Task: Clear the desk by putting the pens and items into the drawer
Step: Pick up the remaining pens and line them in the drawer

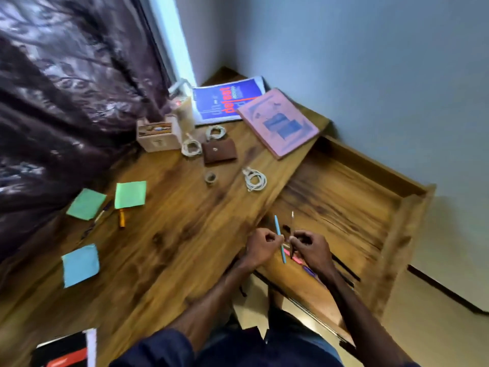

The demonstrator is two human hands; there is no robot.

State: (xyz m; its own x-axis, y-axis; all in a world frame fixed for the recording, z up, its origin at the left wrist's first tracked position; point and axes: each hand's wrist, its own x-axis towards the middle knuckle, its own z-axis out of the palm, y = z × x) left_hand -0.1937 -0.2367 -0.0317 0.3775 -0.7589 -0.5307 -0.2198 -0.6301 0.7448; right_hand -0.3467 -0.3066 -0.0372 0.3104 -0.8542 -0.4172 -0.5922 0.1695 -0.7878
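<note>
Both hands hover over the near end of the open drawer (344, 197), close together. The left hand (260, 243) pinches a blue pen (278, 229) near its middle, fingers curled round it, tip pointing away. The right hand (309, 243) pinches a clear pen (292, 221) low on its barrel, so most of it stands above the fist. Under them something pink (297, 259) lies in the drawer, too blurred to name.

The pens look light, stiff and smooth. A mid-barrel pinch should keep them from swinging, and they can likely be laid flat and let go low so they don't roll.

On the desk (172, 234) to the left lie 3 notes: 1 blue (80, 264) and 2 green (130, 194), with an orange pen (121, 219) poking out beside them. These are thin and limp, best slid off an edge. Farther off sit a tape roll (210, 178), 3 coiled cables (255, 179), a wallet (219, 152), a box (156, 136) and 2 books (277, 121).
</note>
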